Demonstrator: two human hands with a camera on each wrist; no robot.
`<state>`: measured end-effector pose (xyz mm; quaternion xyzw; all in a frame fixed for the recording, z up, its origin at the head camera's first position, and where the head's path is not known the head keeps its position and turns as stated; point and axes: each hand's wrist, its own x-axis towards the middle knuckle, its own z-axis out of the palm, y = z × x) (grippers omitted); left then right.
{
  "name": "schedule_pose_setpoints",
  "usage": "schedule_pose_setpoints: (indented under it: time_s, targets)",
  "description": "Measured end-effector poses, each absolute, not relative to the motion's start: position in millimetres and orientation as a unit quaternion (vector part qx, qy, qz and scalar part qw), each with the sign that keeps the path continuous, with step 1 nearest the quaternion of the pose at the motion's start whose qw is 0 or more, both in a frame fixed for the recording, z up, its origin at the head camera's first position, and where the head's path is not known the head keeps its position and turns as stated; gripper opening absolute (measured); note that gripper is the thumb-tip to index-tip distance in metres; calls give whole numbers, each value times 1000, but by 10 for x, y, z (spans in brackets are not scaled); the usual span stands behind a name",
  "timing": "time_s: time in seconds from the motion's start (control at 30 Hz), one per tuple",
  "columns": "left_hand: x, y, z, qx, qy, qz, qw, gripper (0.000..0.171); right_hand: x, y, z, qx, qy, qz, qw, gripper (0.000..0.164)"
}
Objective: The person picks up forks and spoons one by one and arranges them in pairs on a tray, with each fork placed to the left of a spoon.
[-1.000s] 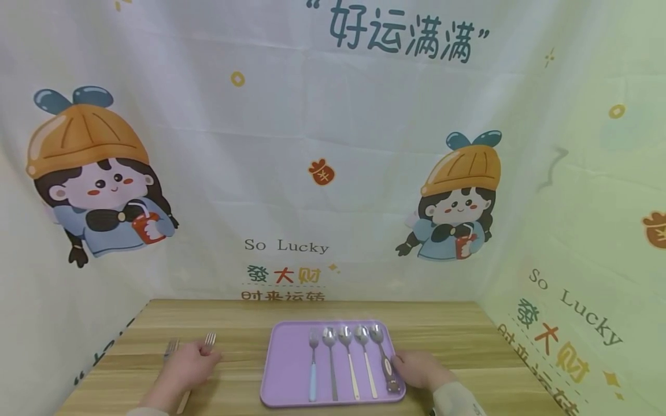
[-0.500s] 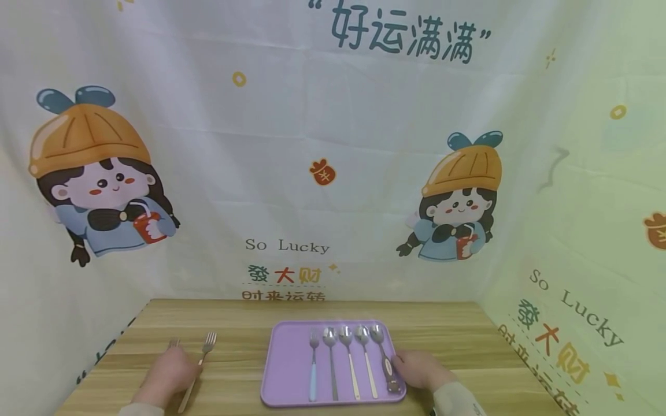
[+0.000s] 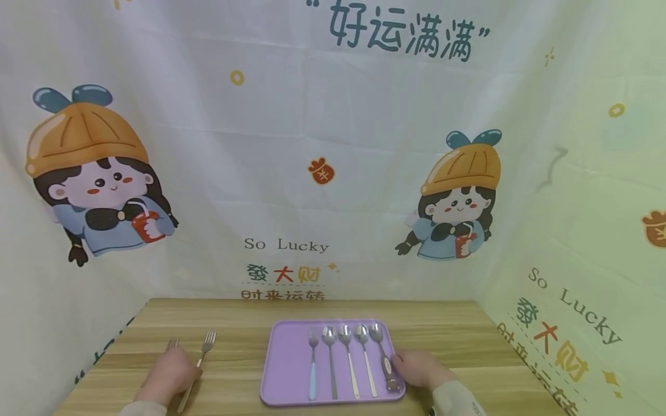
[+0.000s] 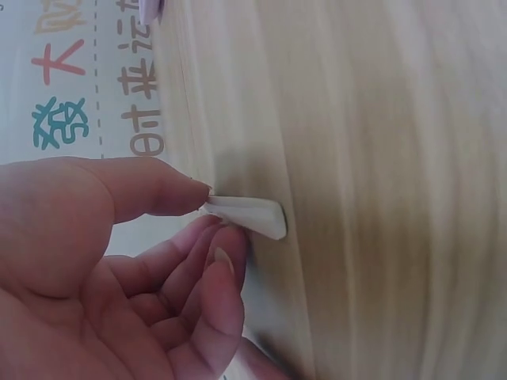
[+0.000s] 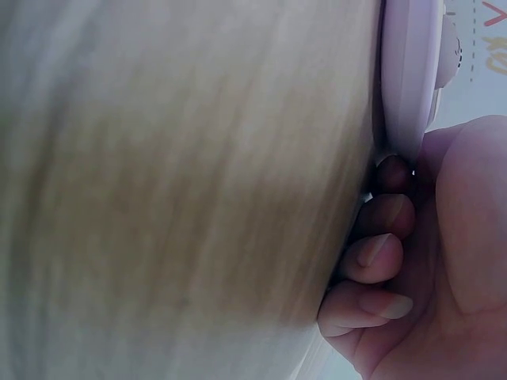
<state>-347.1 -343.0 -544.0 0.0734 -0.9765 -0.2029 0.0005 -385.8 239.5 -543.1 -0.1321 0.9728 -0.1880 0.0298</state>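
In the head view my left hand [image 3: 170,372] is at the left of the table, over a fork whose tines [image 3: 173,343] show beyond the knuckles. The left wrist view has its thumb and fingertips pinching this fork's flat whitish handle [image 4: 252,214]. Just to the right lies a second fork [image 3: 208,342], tines pointing away from me. My right hand [image 3: 418,370] grips the right edge of a lilac tray [image 3: 286,364]; in the right wrist view the tray's corner [image 5: 408,87] sits between thumb and curled fingers.
On the tray a blue-handled fork [image 3: 313,370], several metal spoons [image 3: 346,358] and a spoon with a brown bear handle [image 3: 387,370] lie side by side. Bare wood table [image 3: 239,323] separates the tray from the loose forks. A printed cloth [image 3: 322,127] hangs behind.
My left hand has moved left, off the right-hand loose fork and over to the left one. The right hand and the tray have kept their place.
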Motion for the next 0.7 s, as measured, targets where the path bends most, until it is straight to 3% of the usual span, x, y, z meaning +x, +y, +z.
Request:
schedule_pose_setpoints:
  time_s: [0.37,0.53,0.7]
  targets:
    - [-3089,-3110,-4945,85,-967,-241,-3,24,-3885,2418,-5437,-151,968,-198,18,49]
    - [-2927,-2977,-4743,83,-961,-264,-3,24,-3869,2419,-5429,-151,967,-203,19,59]
    - [-2924,-2965,-4737,85,-960,-267,-11,24,-3866,2412,-5441,-148,969,-196,17,48]
